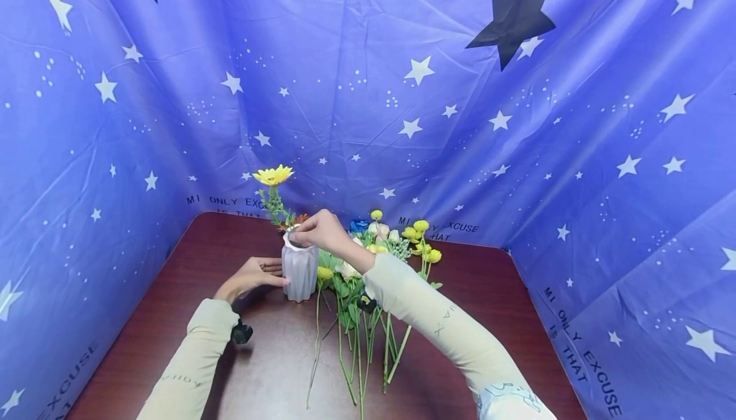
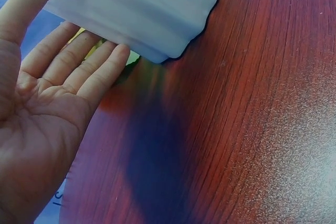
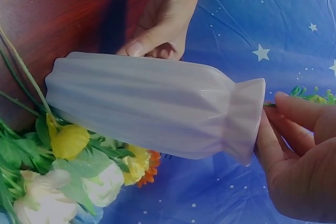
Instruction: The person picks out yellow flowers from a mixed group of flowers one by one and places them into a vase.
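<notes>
A pale, ribbed vase (image 1: 300, 273) stands upright on the table. My left hand (image 1: 253, 277) is at its left side, thumb to the front and fairly straight fingers against the vase, palm in sight in the left wrist view. At the vase's mouth, my right hand (image 1: 323, 231) pinches a thin green flower stem (image 3: 269, 105) between thumb and fingers. A yellow daisy-like flower (image 1: 273, 175) with small green leaves rises above the mouth, just left of that hand. The stem's lower end is hidden by the vase.
Loose artificial flowers lie right of the vase: yellow blooms (image 1: 421, 227), a blue one (image 1: 359, 226), pale roses (image 3: 47, 198), their stems (image 1: 359, 356) pointing forward. An orange flower (image 3: 150, 168) shows behind the vase. Starry blue cloth (image 1: 368, 119) surrounds the brown table (image 1: 489, 318).
</notes>
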### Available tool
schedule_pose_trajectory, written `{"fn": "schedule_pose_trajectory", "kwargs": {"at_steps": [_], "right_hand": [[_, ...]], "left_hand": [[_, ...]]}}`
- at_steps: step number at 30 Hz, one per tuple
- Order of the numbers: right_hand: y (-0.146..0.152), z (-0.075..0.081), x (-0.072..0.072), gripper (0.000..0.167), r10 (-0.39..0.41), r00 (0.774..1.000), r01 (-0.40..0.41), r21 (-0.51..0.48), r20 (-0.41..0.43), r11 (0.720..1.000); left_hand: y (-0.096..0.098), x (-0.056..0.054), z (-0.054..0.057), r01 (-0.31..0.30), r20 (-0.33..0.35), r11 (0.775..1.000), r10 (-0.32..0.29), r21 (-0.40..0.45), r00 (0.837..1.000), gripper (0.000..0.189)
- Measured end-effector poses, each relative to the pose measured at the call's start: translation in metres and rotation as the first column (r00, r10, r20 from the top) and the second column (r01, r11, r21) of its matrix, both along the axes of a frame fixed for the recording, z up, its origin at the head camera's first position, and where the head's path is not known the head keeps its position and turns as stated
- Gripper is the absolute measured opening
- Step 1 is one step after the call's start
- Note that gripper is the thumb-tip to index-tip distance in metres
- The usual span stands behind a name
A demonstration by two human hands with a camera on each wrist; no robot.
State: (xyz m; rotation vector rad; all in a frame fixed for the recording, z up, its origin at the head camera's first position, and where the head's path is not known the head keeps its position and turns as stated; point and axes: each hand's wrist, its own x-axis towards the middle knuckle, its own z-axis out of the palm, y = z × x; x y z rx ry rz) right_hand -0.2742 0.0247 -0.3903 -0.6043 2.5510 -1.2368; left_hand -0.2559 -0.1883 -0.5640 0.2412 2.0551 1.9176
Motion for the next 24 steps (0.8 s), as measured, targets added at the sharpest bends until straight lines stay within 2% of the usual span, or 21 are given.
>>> {"fn": "schedule_pose_trajectory", "kwargs": {"at_steps": [9,16,24], "right_hand": [[-0.01,0.0,-0.002,0.011,-0.043,0.999,0.044,0.103,-0.007,0.994],[-0.013,0.002,-0.002,0.007,-0.052,0.999,0.052,0.11,-0.005,0.993],[-0.015,0.0,-0.002,0.006,-0.063,0.998,0.066,0.133,-0.023,0.989]], "left_hand": [[0.0,0.0,-0.001,-0.018,-0.002,1.0,0.018,-0.002,1.0,0.077],[0.0,0.0,0.0,-0.034,0.005,0.999,0.034,-0.013,0.999,0.079],[0.0,0.0,-0.001,-0.024,0.016,1.0,0.025,-0.007,1.0,0.081]]}}
